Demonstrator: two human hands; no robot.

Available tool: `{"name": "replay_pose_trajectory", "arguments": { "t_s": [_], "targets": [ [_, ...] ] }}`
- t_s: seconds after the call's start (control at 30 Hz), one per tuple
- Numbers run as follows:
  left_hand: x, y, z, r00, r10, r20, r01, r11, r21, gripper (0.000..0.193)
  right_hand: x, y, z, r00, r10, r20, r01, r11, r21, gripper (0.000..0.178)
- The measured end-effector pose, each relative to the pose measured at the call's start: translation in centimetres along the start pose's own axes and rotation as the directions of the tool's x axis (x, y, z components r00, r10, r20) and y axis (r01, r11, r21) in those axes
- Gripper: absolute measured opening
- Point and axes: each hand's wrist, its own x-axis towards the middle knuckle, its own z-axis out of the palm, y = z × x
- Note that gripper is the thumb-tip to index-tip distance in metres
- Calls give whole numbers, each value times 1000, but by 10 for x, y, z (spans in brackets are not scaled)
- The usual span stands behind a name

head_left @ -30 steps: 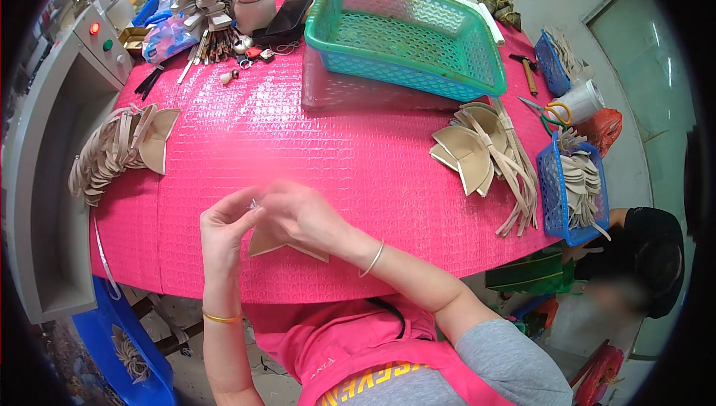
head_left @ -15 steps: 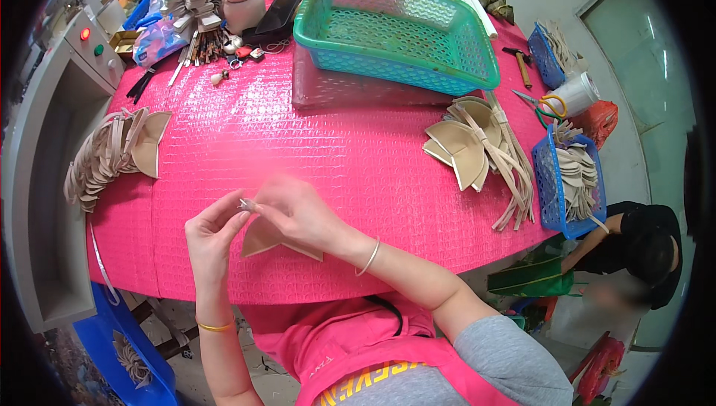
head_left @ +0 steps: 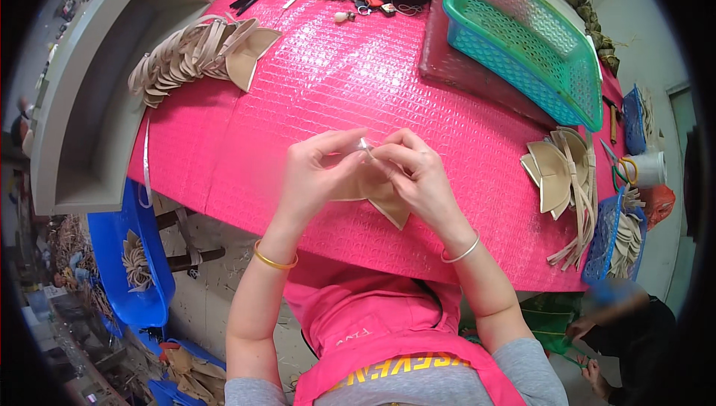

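Over the middle of the pink-covered table, my left hand [head_left: 319,167] and my right hand [head_left: 419,182] meet with their fingertips pinched together. Between them is a small shiny metal piece [head_left: 363,144], too small to name for certain. A beige shoe-upper piece [head_left: 388,203] with pointed flaps hangs just below, partly hidden by my fingers; both hands seem to grip its narrow end by the metal. A row of similar beige pieces with straps [head_left: 186,55] lies at the far left. More beige pieces [head_left: 556,175] with long straps lie to the right.
A green plastic basket [head_left: 522,48] rests on a dark red block [head_left: 455,70] at the back right. Scissors [head_left: 620,163], a thread spool [head_left: 651,169] and a blue basket [head_left: 615,238] line the right edge. A grey cabinet [head_left: 82,107] borders the left. A person [head_left: 634,339] works at lower right.
The view has turned, so the table's things sit farther right and higher. My right hand has come down from a blurred motion to pinch close against my left fingertips.
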Motion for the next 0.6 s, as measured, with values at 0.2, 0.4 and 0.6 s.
{"name": "replay_pose_trajectory", "arguments": {
  "t_s": [0.2, 0.4, 0.6],
  "targets": [
    [-1, -2, -5, 990, -123, 69, 134, 974, -181, 27, 4, 1, -3, 995, 33, 94, -25, 997, -77, 13],
    [3, 2, -11, 974, -149, 172, 186, 957, -223, 27, 9, -4, -8, 988, -61, 143, 78, 990, -119, 12],
    [7, 0, -17, 955, -156, 250, 204, 963, -176, 26, 17, -2, -15, 955, -144, 259, 191, 968, -166, 14]
  ]
}}
